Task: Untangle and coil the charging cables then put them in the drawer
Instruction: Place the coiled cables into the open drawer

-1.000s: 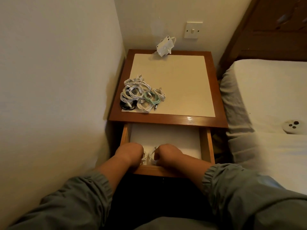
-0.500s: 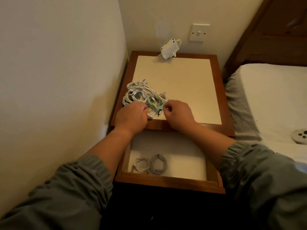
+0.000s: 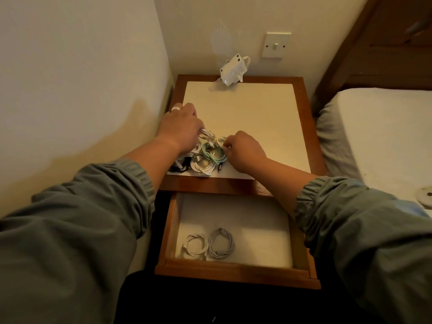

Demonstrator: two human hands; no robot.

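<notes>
**Reader:** Where does the cable pile (image 3: 202, 160) lie, and why there?

**Legend:** It lies between the two hands, on the near-left corner of the nightstand top (image 3: 257, 127), just beyond the open drawer (image 3: 233, 273). The corner appears to serve as a work spot within short reach of the drawer.

**Reader:** How do the hands hold it?

**Legend:** The left hand (image 3: 180, 129) comes down over the pile's far-left side, fingers curled into white loops. The right hand (image 3: 244, 153) pinches a white strand at the pile's right edge, just beside the green cable (image 3: 211, 156). Grips on opposite sides suggest one cable being singled out while the rest is steadied. Which cable it is cannot be told.

**Reader:** And under the forearms?

**Legend:** Nearer the person than either hand, a white coil (image 3: 196, 245) and a grey coil (image 3: 221, 243) lie side by side at the drawer's front left. They are probably kept to one side to leave room. Two are stowed. Several white cables, the green one and a black cable (image 3: 178, 169) by the left wrist are not yet sorted.

**Reader:** Beyond the hands?

**Legend:** A white adapter (image 3: 232, 70) leans at the back edge, well past both hands and below a wall switch (image 3: 276, 44). A bed (image 3: 385, 127) lies off to the right of the right hand.
</notes>
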